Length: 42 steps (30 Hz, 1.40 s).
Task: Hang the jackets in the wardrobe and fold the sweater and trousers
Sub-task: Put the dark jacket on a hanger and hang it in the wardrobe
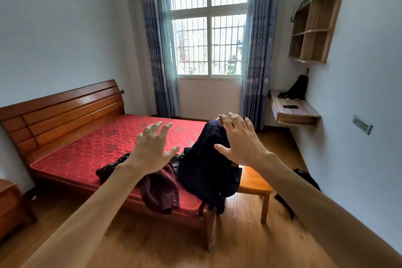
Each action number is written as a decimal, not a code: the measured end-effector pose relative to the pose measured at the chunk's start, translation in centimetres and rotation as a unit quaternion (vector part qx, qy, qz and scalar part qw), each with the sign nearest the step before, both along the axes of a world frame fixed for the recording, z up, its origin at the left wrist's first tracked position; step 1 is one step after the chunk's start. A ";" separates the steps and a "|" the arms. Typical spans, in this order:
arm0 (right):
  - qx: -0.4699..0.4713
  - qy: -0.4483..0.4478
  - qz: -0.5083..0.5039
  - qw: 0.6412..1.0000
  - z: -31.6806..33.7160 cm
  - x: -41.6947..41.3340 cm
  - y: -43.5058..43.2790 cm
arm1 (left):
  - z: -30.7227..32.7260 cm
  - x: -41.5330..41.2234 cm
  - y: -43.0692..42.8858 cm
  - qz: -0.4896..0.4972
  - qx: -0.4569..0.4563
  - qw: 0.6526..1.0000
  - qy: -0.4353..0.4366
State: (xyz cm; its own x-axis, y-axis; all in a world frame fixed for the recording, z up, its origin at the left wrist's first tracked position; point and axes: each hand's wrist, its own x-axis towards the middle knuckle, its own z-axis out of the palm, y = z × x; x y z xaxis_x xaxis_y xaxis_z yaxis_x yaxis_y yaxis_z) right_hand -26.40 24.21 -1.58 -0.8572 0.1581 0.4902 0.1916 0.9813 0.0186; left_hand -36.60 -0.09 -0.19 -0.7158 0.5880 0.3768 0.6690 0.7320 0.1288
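Two hands up in front of the camera, both with fingers spread and holding nothing. The left hand [152,148] hovers over the foot end of the bed [91,143], and the right hand [239,139] is up by the top of the one wooden chair [254,183]. Can't tell if its fingertips actually touch the chair back.

I count three garments, all bunched at the near corner of the bed:
- one navy garment [206,172] draped over the chair back, hanging down past the seat
- one maroon jacket [161,191] crumpled on the mattress corner, with three cuff buttons showing and one edge hanging off the side
- one black garment [108,167] lying on the mattress just left of the left wrist

There's more dark fabric between the maroon and the navy, but I can't say what it is.

Rest of the room: one window [208,28] with two blue curtains [156,50], one wall shelf [313,28], and one floating desk [304,113] carrying one black bag [295,88] and one small dark object [290,106]. A second dark bag [304,180] sits on the floor against the right wall.
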 end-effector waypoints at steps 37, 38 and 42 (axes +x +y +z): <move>-0.015 -0.050 -0.016 0.999 -3.5 -37.2 15.5 | -3.3 -39.8 15.1 -0.019 -0.017 1.000 -0.017; -0.015 -0.052 -0.022 0.998 -3.6 -38.1 15.8 | -3.5 -41.2 15.3 -0.021 -0.018 0.999 -0.022; -0.018 -0.067 -0.065 0.995 -4.5 -40.4 17.8 | -4.9 -46.2 16.7 -0.043 -0.023 0.997 -0.053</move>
State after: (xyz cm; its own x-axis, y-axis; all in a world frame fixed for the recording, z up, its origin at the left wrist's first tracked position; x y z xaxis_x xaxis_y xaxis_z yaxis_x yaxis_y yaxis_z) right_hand -66.76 41.96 -6.07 -0.8852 0.2877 0.3657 0.3156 0.9487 0.0177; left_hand -82.81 16.60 -5.07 -0.6969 0.6637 0.2717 0.7135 0.6798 0.1695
